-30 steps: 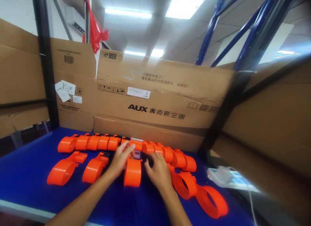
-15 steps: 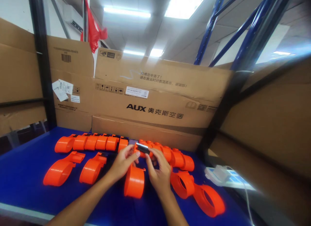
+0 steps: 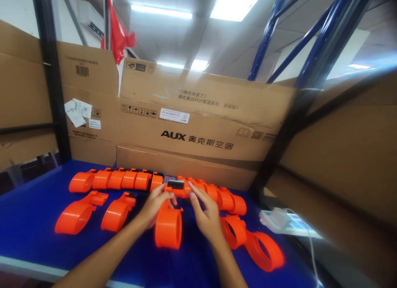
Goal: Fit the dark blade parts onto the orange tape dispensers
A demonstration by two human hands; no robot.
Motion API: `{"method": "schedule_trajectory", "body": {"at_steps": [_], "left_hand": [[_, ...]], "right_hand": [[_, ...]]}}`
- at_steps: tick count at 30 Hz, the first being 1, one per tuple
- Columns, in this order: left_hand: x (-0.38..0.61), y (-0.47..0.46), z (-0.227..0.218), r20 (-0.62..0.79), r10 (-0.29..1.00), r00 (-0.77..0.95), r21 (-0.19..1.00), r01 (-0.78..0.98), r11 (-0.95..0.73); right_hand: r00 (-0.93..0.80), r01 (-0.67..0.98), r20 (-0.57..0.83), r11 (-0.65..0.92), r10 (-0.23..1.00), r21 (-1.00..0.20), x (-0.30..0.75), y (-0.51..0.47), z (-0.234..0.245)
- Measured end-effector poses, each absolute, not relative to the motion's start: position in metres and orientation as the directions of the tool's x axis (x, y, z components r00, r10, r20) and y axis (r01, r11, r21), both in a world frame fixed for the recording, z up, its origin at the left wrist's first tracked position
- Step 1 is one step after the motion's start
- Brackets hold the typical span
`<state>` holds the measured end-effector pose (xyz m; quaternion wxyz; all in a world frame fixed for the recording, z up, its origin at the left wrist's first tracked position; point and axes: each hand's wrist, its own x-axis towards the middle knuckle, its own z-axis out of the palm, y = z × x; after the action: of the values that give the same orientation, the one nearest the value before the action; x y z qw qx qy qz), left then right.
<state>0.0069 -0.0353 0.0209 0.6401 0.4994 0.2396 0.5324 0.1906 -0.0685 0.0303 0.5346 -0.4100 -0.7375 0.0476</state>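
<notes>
My left hand [image 3: 156, 203] is closed on an orange plastic loop part, gripping its upper end. A black rectangular piece [image 3: 175, 184] with a pale upper edge sits on that end. The round orange loop [image 3: 168, 228] hangs just below; my fingers hide where it joins. My right hand [image 3: 206, 213] is to the right with thumb and forefinger apart, the fingertips close to the part's right end. Whether the forefinger touches it I cannot tell.
Several like orange loops [image 3: 142, 181] line the back of the blue table [image 3: 34, 226]. More loops [image 3: 74, 217] lie at front left and two [image 3: 265, 251] at front right. A cardboard sheet [image 3: 198, 127] stands behind. A white power strip [image 3: 288, 224] with a cable is at right.
My right thumb and forefinger have moved off the black piece and spread apart. The held part has turned more level and shifted slightly left.
</notes>
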Motion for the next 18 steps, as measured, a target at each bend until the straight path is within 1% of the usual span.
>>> {"method": "schedule_trajectory", "body": {"at_steps": [2,5,7,11,15,18], "left_hand": [[0.005,-0.032,0.020,0.201,0.935,0.291,0.886,-0.461,-0.047],[0.002,-0.028,0.017,0.196,0.939,0.282,0.889,-0.455,-0.049],[0.001,-0.026,0.016,0.196,0.940,0.279,0.895,-0.442,-0.055],[0.001,-0.024,0.013,0.200,0.938,0.283,0.902,-0.427,-0.063],[0.001,-0.024,0.012,0.198,0.936,0.292,0.902,-0.427,-0.058],[0.001,-0.027,0.014,0.199,0.932,0.304,0.904,-0.424,-0.054]], "right_hand": [[-0.198,0.650,0.668,0.607,0.717,-0.458,0.201,-0.069,0.032],[-0.380,0.786,0.449,0.538,0.808,-0.303,0.213,-0.074,0.030],[-0.407,0.837,0.320,0.490,0.855,-0.245,0.217,-0.078,0.028],[-0.369,0.889,0.178,0.402,0.912,-0.220,0.220,-0.084,0.027],[-0.363,0.895,0.082,0.372,0.928,-0.245,0.219,-0.089,0.029],[-0.341,0.907,0.037,0.340,0.939,-0.249,0.216,-0.092,0.027]]}}
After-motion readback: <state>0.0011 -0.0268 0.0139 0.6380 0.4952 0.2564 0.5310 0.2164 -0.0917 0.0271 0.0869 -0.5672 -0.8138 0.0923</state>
